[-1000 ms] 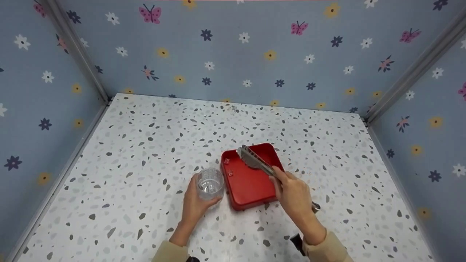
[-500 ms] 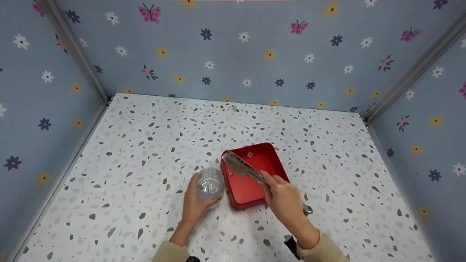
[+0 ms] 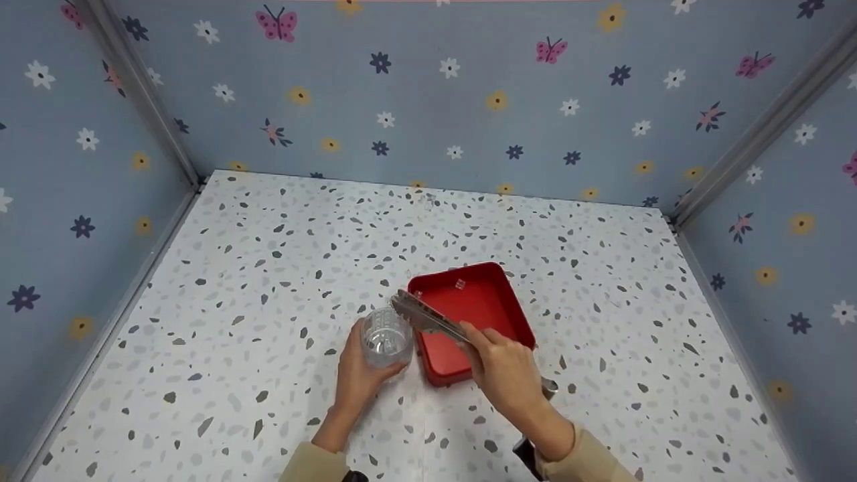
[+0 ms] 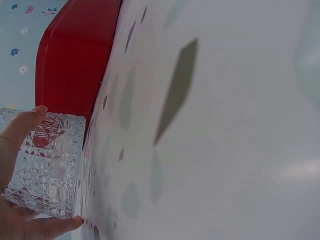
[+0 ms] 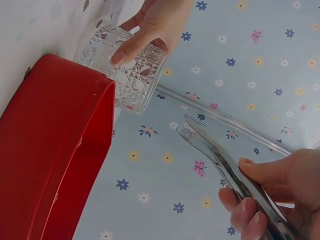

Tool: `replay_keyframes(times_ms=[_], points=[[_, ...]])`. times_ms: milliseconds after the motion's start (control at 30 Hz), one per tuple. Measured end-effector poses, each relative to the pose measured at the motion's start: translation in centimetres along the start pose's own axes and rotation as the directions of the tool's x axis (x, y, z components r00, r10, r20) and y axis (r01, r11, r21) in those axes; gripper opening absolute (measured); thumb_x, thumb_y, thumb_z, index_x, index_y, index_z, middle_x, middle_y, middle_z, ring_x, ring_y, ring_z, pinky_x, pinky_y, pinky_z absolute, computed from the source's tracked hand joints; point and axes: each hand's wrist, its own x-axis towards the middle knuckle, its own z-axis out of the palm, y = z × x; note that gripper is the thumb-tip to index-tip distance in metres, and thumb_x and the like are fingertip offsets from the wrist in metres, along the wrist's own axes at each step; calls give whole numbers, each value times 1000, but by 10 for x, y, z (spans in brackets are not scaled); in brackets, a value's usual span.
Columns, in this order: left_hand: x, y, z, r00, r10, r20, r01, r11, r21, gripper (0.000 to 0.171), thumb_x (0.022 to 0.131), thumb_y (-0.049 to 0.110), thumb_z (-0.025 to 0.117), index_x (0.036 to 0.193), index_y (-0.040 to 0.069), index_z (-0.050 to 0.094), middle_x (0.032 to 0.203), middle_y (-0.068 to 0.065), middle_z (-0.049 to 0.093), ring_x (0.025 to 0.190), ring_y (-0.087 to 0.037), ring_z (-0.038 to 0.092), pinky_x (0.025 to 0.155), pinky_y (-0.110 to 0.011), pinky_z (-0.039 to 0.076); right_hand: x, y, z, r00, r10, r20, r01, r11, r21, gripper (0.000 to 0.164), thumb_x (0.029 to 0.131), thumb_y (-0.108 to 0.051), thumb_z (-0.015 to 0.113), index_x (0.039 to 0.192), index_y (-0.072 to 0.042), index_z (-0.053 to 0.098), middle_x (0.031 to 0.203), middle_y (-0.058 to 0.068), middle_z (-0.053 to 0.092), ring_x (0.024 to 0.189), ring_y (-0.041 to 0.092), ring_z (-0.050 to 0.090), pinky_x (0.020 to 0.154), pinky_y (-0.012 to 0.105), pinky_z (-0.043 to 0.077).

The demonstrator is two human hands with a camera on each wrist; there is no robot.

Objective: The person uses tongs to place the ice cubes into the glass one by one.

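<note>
Two hands: left hand [image 3: 360, 371] curves round a glass; right hand [image 3: 505, 371] grips metal tongs, fingers closed about the arms.
Glass [image 3: 387, 338]: within the left grip, upright, apparently standing on the table, just beside the tray. Cut-patterned and clear; probably stiff, fairly heavy and breakable, so best held as now, round the side, thumb opposite fingers.
Tongs [image 3: 432, 319]: run forward from the right grip across the tray, arms squeezed narrow, tips above the glass's far rim and apart from it. Whether the tips pinch anything cannot be told. Likely springy and slick; the middle of the arms is a sound hold.
Tray [image 3: 445, 367]: red, under the tongs, between the two grips.
Clear piece [image 3: 460, 284]: in the tray, beyond the right grip; likely light, hard and slippery, best taken by its sides. Another is partly hidden by the tongs.
Table [image 3: 268, 301]: white, speckled, beneath both grips.
Wall [image 3: 442, 120]: blue, flowered, well ahead of both grips.
</note>
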Motion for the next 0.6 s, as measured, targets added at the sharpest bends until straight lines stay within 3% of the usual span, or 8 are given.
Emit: replay_keyframes(times_ms=[600], points=[[0, -1, 0, 1000, 10, -9, -10, 1000, 6, 96, 53, 23, 85, 131, 0, 32, 126, -16, 45, 117, -26, 40, 101, -36, 30, -1, -7, 7, 999, -33, 6, 33, 999, -6, 25, 76, -19, 68, 101, -12, 66, 69, 2, 60, 48, 18, 53, 39, 30, 43]])
